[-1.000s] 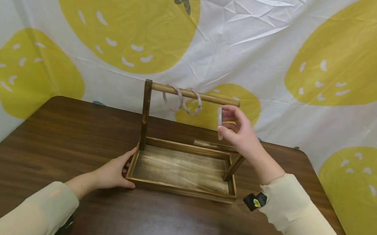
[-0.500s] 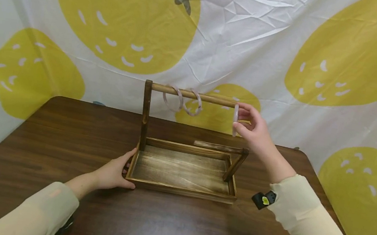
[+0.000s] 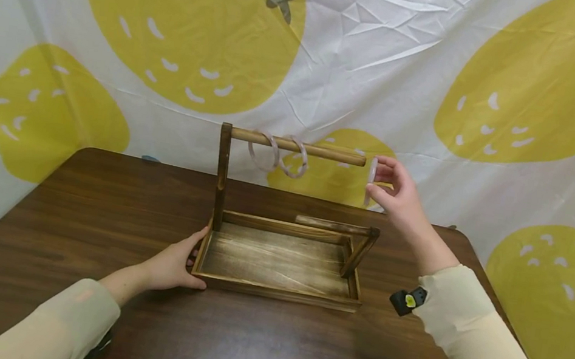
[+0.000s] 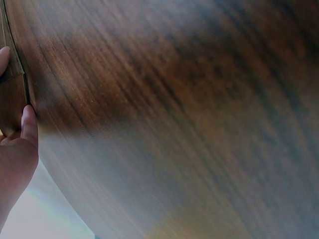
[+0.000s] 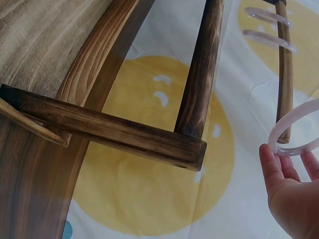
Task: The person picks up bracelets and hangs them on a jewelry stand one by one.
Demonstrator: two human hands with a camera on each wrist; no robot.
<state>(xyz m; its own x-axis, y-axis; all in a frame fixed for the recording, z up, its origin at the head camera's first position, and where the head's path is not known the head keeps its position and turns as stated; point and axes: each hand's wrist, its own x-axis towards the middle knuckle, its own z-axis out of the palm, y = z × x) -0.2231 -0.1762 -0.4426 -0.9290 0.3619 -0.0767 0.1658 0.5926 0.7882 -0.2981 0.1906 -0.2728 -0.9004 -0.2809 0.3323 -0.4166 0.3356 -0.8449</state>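
Note:
A wooden bangle stand has a shallow tray base [image 3: 277, 291], a tall upper bar [image 3: 335, 154] and a shorter lower bar [image 3: 333, 225]. Two pale pinkish bangles [image 3: 303, 163] hang on the upper bar. My right hand [image 3: 398, 192] pinches a third pale bangle [image 3: 372, 176] between thumb and fingers, just right of the upper bar's free end. In the right wrist view, that bangle [image 5: 284, 124] overlaps the bar's tip. My left hand [image 3: 173, 264] grips the left end of the tray, thumb at the front corner; some of its fingers are hidden.
The stand sits on a dark brown wooden table [image 3: 242, 345]. Behind it hangs a white cloth [image 3: 383, 46] with large yellow fruit prints. The lower bar's upright [image 3: 358, 256] rises at the tray's right end, below my right hand.
My right hand has carried its bangle rightward, from in front of the upper bar to past its free end. The left hand, the stand and the two hanging bangles stay in place.

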